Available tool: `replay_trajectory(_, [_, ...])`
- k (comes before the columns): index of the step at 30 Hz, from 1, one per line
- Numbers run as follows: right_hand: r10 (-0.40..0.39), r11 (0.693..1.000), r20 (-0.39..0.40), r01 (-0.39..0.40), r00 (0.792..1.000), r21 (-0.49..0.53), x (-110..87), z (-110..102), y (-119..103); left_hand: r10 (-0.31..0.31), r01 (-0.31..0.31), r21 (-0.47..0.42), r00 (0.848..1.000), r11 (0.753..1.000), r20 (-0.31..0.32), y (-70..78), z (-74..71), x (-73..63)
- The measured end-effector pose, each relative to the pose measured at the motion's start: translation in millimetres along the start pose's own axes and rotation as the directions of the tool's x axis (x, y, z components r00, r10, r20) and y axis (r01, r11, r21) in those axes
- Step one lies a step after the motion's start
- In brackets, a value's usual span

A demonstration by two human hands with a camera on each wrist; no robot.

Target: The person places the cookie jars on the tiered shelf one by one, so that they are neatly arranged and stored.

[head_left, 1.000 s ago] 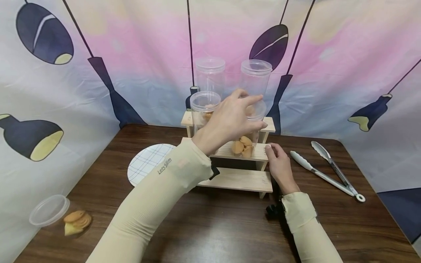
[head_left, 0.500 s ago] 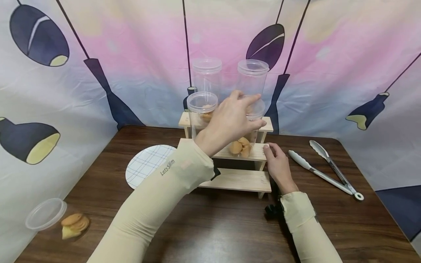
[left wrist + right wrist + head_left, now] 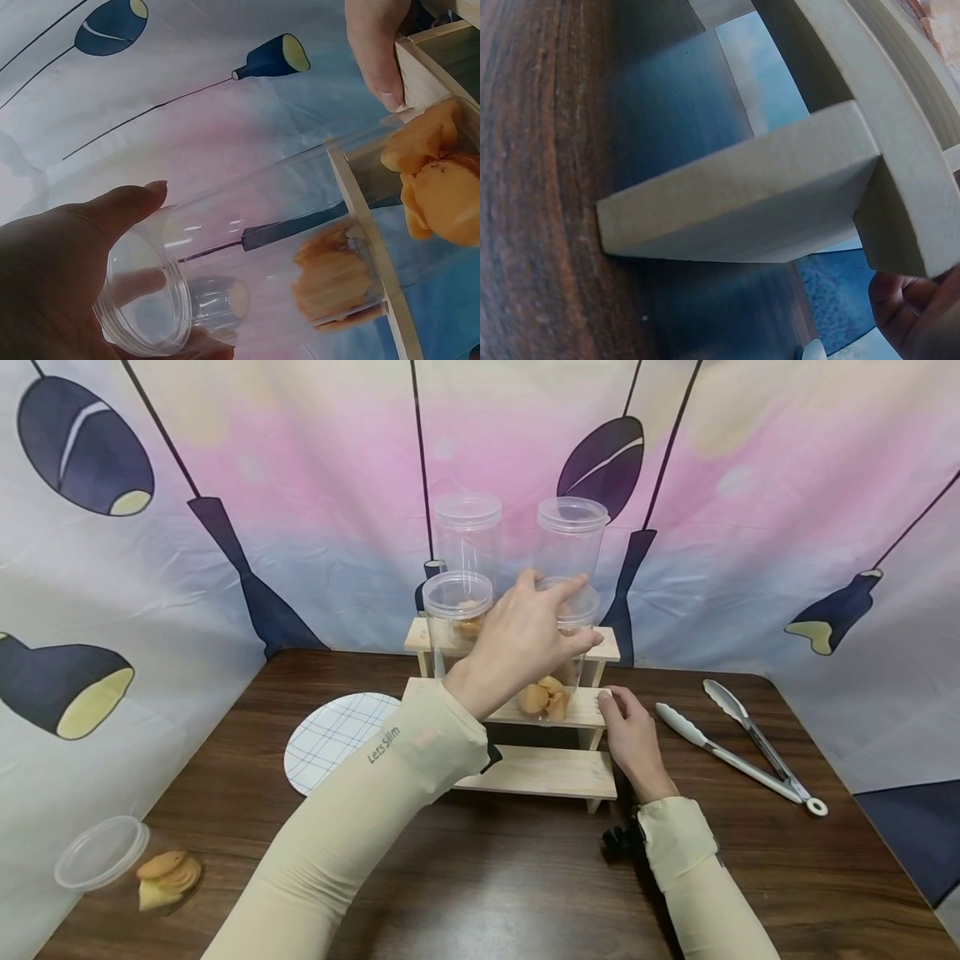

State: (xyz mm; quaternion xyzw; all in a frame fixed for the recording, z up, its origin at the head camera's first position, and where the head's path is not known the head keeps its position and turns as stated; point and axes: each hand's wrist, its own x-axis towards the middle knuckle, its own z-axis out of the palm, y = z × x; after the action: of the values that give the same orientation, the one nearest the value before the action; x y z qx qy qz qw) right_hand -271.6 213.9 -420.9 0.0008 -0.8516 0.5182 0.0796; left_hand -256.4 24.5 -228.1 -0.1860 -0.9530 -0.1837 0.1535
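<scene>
My left hand (image 3: 517, 639) grips the top of a clear plastic jar (image 3: 240, 202) from above, thumb and fingers spread around its rim. Orange-brown cookies (image 3: 546, 699) lie at the bottom of this jar, which stands on the middle step of a wooden three-step stand (image 3: 555, 770). At the right end of that step, my right hand (image 3: 636, 739) holds the shelf edge, thumb on top and fingers curled below. To the left on the same step is another clear jar (image 3: 457, 597) with cookies, partly behind my left hand.
Two tall clear jars (image 3: 468, 539) stand on the top step. A round checked mat (image 3: 330, 739) lies left of the stand, and tongs (image 3: 738, 764) lie spread at the right. At the front left is a clear jar (image 3: 101, 852) with cookies. A patterned cloth hangs behind.
The whole head view has shifted slightly, so the scene sits a little farther left. Both hands keep their hold on the jar and the shelf edge.
</scene>
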Motion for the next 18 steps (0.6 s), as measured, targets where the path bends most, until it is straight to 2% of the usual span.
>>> replay_trajectory(18, [0.004,1.000,0.001,-0.004,1.000,0.011,-1.0,0.5,0.4,-0.009,0.009,0.025,1.000,1.000,0.022,-0.5,1.0,1.0])
